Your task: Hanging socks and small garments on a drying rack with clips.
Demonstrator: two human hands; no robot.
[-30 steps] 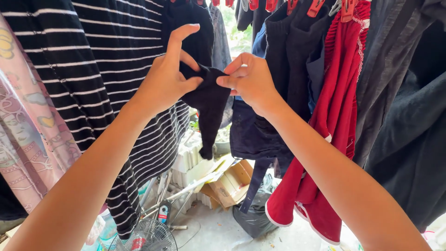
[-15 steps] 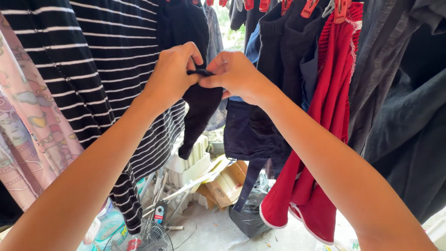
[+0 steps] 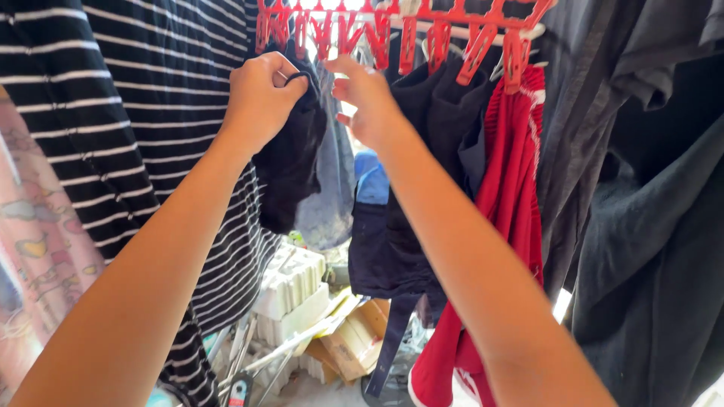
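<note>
Left hand (image 3: 260, 98): clenched on the top hem of a small black garment (image 3: 290, 162), raised at 11 o'clock beneath the red clip hanger (image 3: 407, 22); garment hangs below the fist. Right hand (image 3: 369, 102): fingers loosely spread, grasping nothing, just beside at 12 o'clock; red garment (image 3: 513, 196) clipped at 2 o'clock.

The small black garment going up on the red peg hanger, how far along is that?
Done: dark and red clothes already hang from the red plastic peg hanger. In hand: the left hand grips the small black garment just below the pegs; the right hand is beside it, fingers open. Left: no peg visibly grips it yet.
</note>
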